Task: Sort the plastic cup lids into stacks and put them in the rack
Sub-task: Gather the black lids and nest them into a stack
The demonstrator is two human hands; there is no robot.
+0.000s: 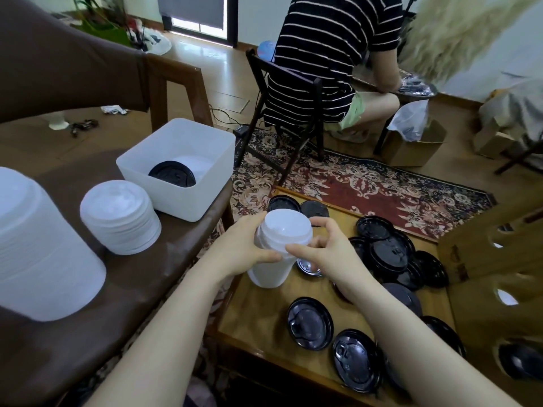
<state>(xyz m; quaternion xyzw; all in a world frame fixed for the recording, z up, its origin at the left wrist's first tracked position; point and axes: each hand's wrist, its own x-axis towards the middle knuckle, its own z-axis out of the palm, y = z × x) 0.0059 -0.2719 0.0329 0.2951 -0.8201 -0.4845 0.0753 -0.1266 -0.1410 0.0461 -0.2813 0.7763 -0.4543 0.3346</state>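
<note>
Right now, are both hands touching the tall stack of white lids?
Touching. The head view shows the left hand wrapped around the stack of white lids, while the right hand pinches its rim with thumb and fingers.

Patterned rug [367,183] on wooden floor [223,74], dark chair [282,83].

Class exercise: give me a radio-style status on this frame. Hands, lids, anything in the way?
Both hands, left and right, grip the white lid stack. White bin holds one black lid. Loose black lids crowd the wooden tray.
</note>
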